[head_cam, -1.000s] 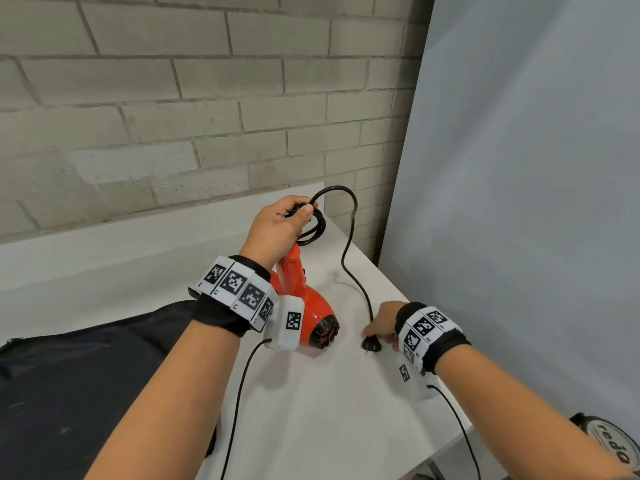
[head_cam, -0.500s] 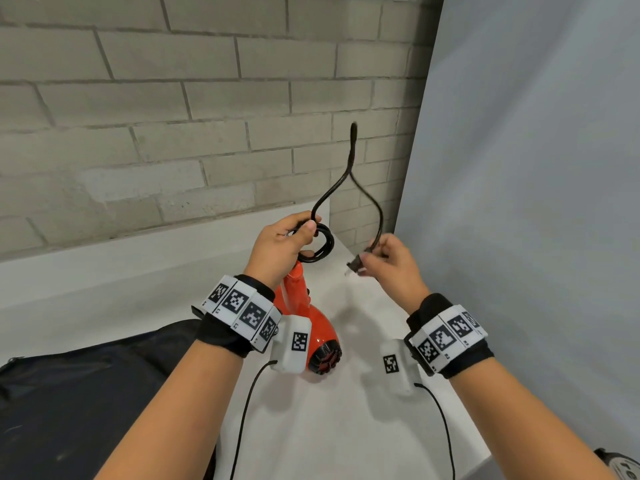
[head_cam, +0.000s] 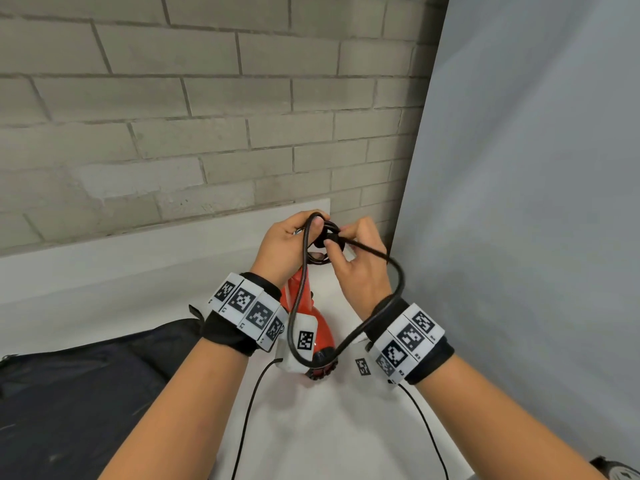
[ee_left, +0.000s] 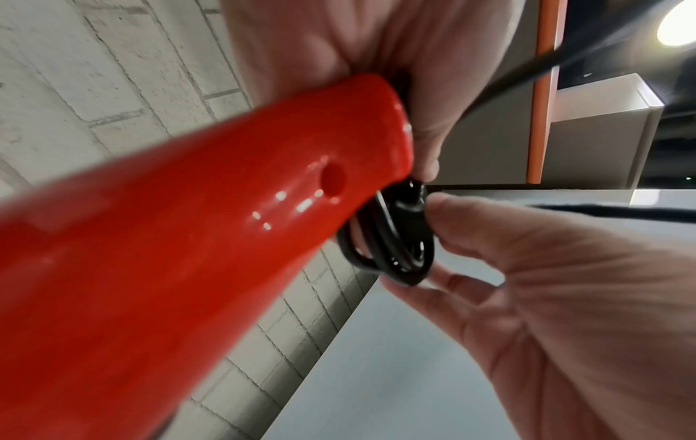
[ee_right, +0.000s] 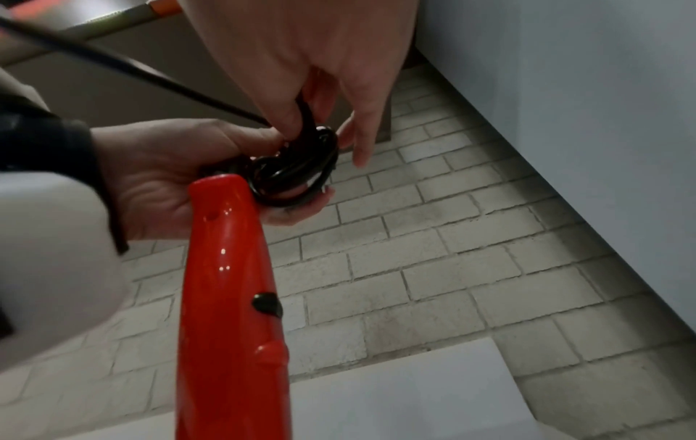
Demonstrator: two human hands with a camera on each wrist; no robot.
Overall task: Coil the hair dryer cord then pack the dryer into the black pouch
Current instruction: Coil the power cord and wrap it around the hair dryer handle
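Left hand [head_cam: 287, 244] grips the coil [ee_right: 293, 178] at the dryer [head_cam: 304, 306] handle; right hand [head_cam: 360, 265] pinches the cord [head_cam: 398, 271]; 1 loose loop remains; the pouch [head_cam: 86, 393] is not yet used.

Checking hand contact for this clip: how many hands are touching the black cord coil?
2. The left hand holds the black cord coil at the end of the red plastic hair dryer's handle; the right hand pinches cord onto it.
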